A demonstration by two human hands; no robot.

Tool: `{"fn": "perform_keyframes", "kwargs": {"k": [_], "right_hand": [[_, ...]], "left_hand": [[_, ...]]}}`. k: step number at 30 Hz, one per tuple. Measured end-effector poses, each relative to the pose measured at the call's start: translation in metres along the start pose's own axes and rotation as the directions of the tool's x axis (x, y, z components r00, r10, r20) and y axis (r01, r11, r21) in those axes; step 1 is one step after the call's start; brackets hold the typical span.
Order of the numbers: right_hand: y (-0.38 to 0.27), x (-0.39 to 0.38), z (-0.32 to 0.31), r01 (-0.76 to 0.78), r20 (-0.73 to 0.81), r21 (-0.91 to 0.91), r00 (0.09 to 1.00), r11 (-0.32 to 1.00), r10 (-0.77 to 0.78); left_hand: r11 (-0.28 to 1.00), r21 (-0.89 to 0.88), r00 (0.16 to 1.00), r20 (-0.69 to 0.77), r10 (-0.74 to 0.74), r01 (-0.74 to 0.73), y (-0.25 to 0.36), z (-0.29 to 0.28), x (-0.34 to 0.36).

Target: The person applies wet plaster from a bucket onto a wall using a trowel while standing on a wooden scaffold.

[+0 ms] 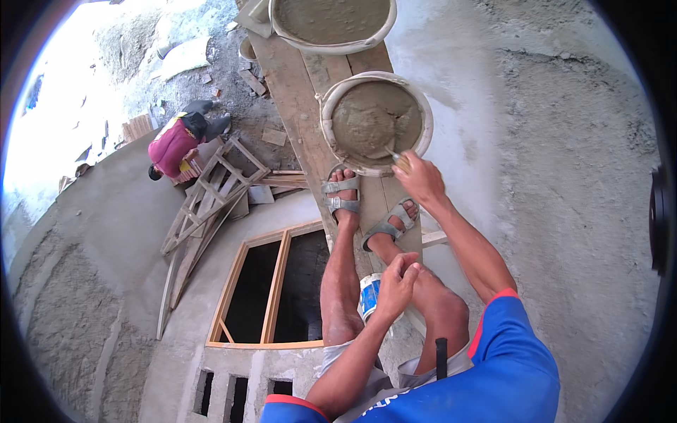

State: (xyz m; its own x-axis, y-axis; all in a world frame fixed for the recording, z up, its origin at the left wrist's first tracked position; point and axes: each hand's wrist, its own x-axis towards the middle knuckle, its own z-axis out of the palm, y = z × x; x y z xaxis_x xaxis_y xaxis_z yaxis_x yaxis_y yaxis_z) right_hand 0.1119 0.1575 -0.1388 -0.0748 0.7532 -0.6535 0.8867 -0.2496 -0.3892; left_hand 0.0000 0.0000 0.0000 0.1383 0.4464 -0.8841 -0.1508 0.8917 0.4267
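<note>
My right hand [422, 176] grips a trowel [398, 159], its tip in grey mortar in a round pale bucket [374, 120]. The bucket stands on wooden planks [314, 106] beside my sandaled feet. My left hand [398, 285] hovers near my right knee, fingers loosely bent, with nothing visible in it. A white-and-blue container [369, 295] stands just behind it, partly hidden; I cannot tell whether they touch. A second mortar bucket [331, 17] sits farther along the planks.
Below left, another person [176, 144] bends beside piled timber frames [211, 190] and rubble. A wooden-framed opening [282, 282] with a dark interior lies below the planks' left side. Rough grey plastered surface [564, 211] runs along the right, with small square openings [240, 374] at lower left.
</note>
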Motion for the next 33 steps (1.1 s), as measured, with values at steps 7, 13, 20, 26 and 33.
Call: {"fn": "perform_keyframes", "kwargs": {"k": [7,13,20,26,33], "right_hand": [[0.059,-0.012,0.027,0.141,-0.178,-0.084,0.972,0.986,-0.154],[0.075,-0.012,0.036,0.139,-0.209,-0.052,0.967,0.989,-0.147],[0.062,-0.034,-0.023,0.096,-0.171,0.039,0.981,0.995,-0.088],[0.034,-0.053,-0.110,0.097,-0.162,0.170,0.984,0.981,-0.069],[0.039,-0.065,-0.195,0.406,-0.114,0.264,0.914,0.875,-0.390]], "left_hand": [[0.998,0.043,0.999,0.035,0.042,-0.043,0.020,-0.002,-0.007],[0.988,0.087,0.991,0.053,0.125,-0.129,0.034,-0.008,-0.008],[0.927,0.227,0.954,0.107,0.279,-0.297,0.070,-0.021,-0.016],[0.858,0.311,0.909,0.224,0.352,-0.409,0.090,-0.045,-0.026],[0.823,0.416,0.914,0.289,0.284,-0.387,0.120,-0.068,-0.024]]}}
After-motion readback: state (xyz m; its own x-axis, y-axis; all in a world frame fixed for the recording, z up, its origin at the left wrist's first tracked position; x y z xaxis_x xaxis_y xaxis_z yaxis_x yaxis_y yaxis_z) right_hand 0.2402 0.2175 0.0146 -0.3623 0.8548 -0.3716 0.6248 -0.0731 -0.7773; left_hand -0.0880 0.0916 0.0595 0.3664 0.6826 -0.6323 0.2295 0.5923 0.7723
